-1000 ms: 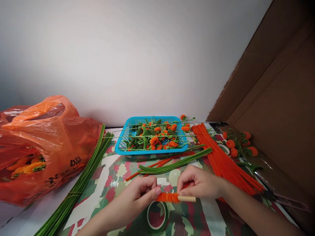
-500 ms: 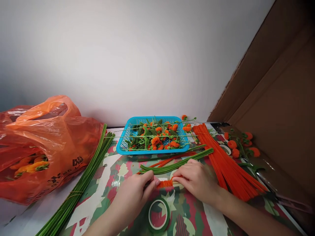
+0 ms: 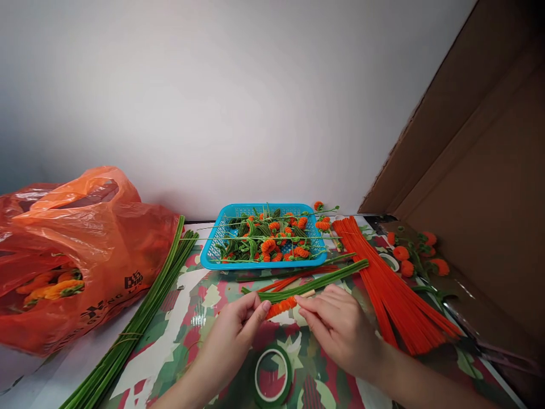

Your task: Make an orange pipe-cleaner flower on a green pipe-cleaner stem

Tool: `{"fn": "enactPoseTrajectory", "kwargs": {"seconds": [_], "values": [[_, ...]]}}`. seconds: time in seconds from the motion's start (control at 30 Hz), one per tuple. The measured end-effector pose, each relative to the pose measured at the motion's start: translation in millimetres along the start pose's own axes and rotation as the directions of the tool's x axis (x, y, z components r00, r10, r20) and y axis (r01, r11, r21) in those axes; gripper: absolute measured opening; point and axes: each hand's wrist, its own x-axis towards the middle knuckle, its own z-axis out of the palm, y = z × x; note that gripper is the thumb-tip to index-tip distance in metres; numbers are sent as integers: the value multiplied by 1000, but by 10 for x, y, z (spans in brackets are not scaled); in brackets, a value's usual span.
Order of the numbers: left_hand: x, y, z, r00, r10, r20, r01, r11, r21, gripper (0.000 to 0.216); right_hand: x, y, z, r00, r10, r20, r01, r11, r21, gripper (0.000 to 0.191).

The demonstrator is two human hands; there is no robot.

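Note:
An orange pipe cleaner (image 3: 283, 307) is wound in a tight coil around a thin pale stick (image 3: 307, 293), whose bare end shows past the coil. My left hand (image 3: 238, 324) is closed on the coil's left end, thumb against forefinger. At the other end, my right hand (image 3: 340, 324) pinches the coil's edge; its fingers partly hide what they grip. Just beyond the hands lie loose green pipe cleaners (image 3: 317, 282). A roll of green tape (image 3: 290, 375) lies flat on the table below the hands.
A blue basket (image 3: 213, 264) holds orange and green pipe-cleaner pieces at the back. An orange plastic bag (image 3: 106, 244) and a green pipe-cleaner bundle (image 3: 131, 329) are at left. Orange pipe cleaners (image 3: 395, 289) fan out at right, beside finished flowers (image 3: 401, 253) and a cardboard panel (image 3: 477, 170).
The coil has tilted, its right end now higher, and the stick's bare end has come into view. My right hand has shifted its fingers at the coil's right end.

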Motion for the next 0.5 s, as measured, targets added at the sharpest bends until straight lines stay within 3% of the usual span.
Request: {"fn": "enactPoseTrajectory", "kwargs": {"seconds": [0.33, 0.5], "values": [[4, -1, -3, 1000, -16, -16, 15, 998, -60, 44, 9, 45, 15, 992, 16, 123, -31, 993, 116, 29], [3, 23, -18, 1000, -3, 1, 3, 995, -97, 45, 81, 191, -73, 984, 62, 167, -118, 929, 351, 27]]}}
